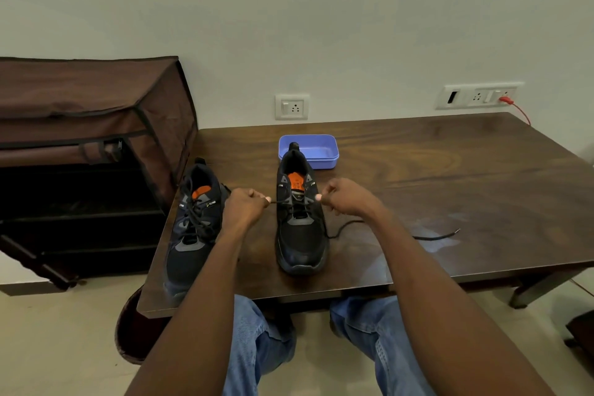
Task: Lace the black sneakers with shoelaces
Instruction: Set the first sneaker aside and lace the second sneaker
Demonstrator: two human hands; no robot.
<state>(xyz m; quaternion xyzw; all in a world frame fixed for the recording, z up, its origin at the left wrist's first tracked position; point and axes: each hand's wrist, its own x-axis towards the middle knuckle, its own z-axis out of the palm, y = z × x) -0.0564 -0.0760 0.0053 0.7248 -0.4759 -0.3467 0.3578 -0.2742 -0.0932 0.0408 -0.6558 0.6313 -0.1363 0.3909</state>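
Observation:
Two black sneakers with orange insoles stand on the dark wooden table (418,177), toes toward me. The left sneaker (193,228) has black laces through its eyelets. The right sneaker (300,235) is partly laced. My left hand (244,207) pinches one end of its black shoelace (347,227) just left of the shoe. My right hand (345,198) pinches the lace on the shoe's right side. The free length of the lace trails across the table to the right, under my right forearm.
A blue plastic tray (324,146) sits just behind the right sneaker. A brown fabric shoe rack (90,145) stands against the table's left side. Wall sockets and a red cable (519,111) are behind the table. My knees in jeans are below the front edge.

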